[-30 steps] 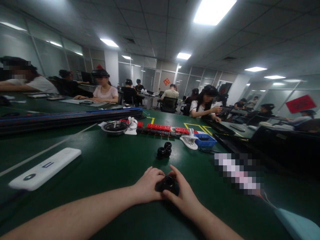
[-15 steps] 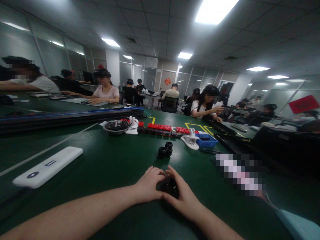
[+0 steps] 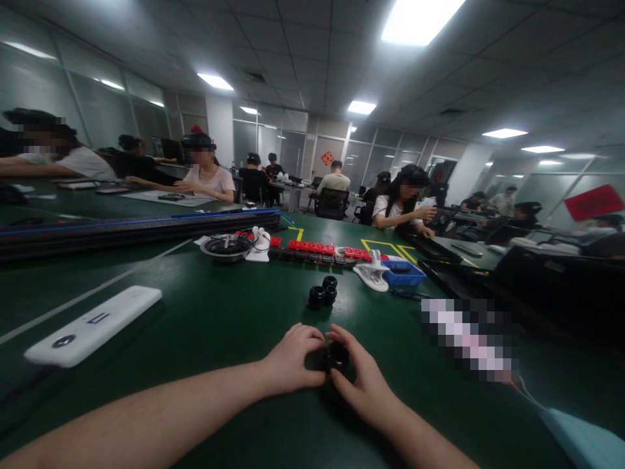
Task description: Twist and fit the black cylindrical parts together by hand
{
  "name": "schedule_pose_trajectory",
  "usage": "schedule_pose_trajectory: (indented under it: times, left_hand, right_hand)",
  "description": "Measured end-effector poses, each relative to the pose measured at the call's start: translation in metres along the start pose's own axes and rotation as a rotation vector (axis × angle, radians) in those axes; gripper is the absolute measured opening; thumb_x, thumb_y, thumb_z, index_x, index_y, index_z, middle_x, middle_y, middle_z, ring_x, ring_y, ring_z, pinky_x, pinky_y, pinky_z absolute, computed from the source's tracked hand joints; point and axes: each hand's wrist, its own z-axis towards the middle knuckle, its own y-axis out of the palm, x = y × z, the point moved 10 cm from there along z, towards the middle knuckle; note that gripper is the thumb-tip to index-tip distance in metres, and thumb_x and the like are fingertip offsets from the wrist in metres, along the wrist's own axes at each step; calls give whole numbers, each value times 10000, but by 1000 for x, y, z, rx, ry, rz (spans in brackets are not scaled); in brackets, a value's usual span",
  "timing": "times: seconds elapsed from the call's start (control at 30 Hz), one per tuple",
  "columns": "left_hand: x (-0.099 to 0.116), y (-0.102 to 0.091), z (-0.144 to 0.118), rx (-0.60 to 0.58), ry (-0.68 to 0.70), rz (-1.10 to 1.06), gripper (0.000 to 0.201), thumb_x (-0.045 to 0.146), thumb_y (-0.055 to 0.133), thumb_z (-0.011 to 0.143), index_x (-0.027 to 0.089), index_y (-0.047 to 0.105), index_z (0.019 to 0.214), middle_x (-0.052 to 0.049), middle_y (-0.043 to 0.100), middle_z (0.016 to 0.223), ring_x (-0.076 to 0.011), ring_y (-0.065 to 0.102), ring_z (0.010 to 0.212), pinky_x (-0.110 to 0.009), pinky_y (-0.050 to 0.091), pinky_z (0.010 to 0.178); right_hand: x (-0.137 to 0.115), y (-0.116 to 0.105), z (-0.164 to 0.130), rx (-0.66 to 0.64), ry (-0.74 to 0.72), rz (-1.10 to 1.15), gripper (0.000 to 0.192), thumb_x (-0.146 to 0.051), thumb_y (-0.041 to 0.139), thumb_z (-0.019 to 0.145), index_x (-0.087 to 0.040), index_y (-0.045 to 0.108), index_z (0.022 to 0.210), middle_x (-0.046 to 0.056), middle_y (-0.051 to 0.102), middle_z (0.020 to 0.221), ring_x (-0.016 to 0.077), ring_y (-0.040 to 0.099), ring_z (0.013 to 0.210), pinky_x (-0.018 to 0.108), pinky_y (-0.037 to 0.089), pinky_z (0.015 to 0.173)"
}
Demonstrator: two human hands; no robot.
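Note:
My left hand [image 3: 293, 358] and my right hand [image 3: 364, 378] meet low in the middle of the view, curled towards each other over the green table. In my right hand, between thumb and fingers, is a black round fitting [image 3: 338, 355] with its open end facing up. The fingers of my left hand curve round a dark piece [image 3: 315, 359] pressed close to that fitting; whether it is a separate fitting is hard to tell. Just beyond my fingertips stand three more black round fittings [image 3: 323, 292], grouped tightly together.
A white power bank [image 3: 95, 326] lies to the left. Behind the fittings stretch a row of red blocks [image 3: 317, 247], a round metal dish [image 3: 225, 249], white clips [image 3: 374, 273] and a blue bin [image 3: 404, 273]. Black panels [image 3: 561, 280] lie right. Several people sit around the table.
My right thumb and fingers have shifted slightly, and more of the fitting's open end shows. The left hand stays nearly in place. The three grouped fittings have not moved.

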Motion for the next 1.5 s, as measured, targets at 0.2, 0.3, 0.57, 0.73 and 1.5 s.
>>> schedule_pose_trajectory:
  times: [0.2,0.3,0.57,0.73,1.5]
  left_hand:
    - [-3,1,0,-15,-13,-1,329,367,673,649,190,586,913,-41,539,1007,-239,470,957,-376,348,881]
    - [0,0,0,-11,-13,-2,301,305,687,628,189,584,886,-27,541,974,-226,472,935,-354,355,867]
    - [1,-1,-1,-3,-12,-6,301,321,697,624,191,603,879,-30,545,976,-228,472,918,-333,383,819]
    - [1,0,-1,-3,-1,-23,310,296,693,626,187,600,901,-36,547,993,-228,474,932,-331,383,834]
    - [2,5,-2,-31,52,-19,435,410,717,620,219,580,987,-24,531,1037,-235,472,969,-372,320,905]
  right_hand:
    - [0,-5,1,15,11,-64,639,-199,620,695,-205,325,1261,100,483,1159,243,475,1072,422,381,929]
    - [3,-8,3,49,47,-81,529,-190,622,681,-194,418,1169,72,538,1008,224,535,939,397,436,849]
    - [1,-7,0,15,26,-22,582,-126,528,717,-196,330,1260,108,492,1200,234,478,1098,436,369,948]
    - [1,-6,2,23,38,-85,571,-168,610,683,-199,391,1209,95,510,1126,239,501,1041,424,402,908]
    - [-11,-4,4,38,-33,-47,372,-152,616,687,-206,492,1033,46,556,971,196,547,904,331,461,796]
